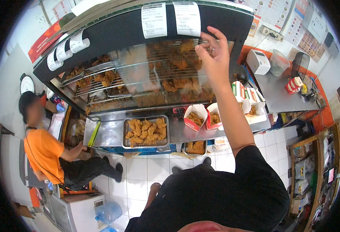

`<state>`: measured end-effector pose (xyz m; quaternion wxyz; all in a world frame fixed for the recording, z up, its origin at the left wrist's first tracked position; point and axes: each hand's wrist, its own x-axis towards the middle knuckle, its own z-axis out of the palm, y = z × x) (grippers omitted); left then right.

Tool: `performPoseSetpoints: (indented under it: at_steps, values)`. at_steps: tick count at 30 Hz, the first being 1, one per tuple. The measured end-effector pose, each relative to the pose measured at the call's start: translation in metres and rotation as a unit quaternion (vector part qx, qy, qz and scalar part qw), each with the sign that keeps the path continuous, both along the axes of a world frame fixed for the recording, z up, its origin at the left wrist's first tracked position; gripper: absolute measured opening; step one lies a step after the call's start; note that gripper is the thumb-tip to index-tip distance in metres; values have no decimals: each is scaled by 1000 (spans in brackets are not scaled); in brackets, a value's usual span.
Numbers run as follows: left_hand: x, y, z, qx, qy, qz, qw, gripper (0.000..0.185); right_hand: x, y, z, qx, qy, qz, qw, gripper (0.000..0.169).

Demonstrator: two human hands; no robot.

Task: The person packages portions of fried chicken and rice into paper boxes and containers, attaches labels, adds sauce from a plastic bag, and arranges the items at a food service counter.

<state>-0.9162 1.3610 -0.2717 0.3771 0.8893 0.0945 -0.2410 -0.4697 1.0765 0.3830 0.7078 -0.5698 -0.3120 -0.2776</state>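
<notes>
My right hand is raised before the glass front of a food display cabinet, fingers apart, near the lower edge of a printed paper slip. A second slip hangs to its left on the black top panel. My left hand hangs low beside my body; whether it holds anything is not visible. Fried chicken lies on wire racks behind the glass. On the steel counter below, a metal tray holds fried chicken pieces, and red-and-white cartons with fried chicken stand to its right.
A person in an orange shirt stands at the left, one hand at the counter's end near green tongs. A lower metal tray holds chicken. A white printer stands on the right table. Water bottles lie lower left.
</notes>
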Motion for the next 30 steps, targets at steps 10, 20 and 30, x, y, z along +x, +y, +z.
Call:
performPoseSetpoints:
  at_steps: [10, 20, 30]
  values:
    - [-19, 21, -8, -12, 18, 114, 993, 20, -39, -54, -30, 42, 61, -24, 997, 53]
    - [-49, 19, -26, -71, 114, 369, 920, 29, -172, -88, -249, -326, 360, 312, 816, 30]
    - [-150, -71, 56, -18, 42, 315, 948, 24, -190, -120, -335, -476, 432, 267, 718, 39]
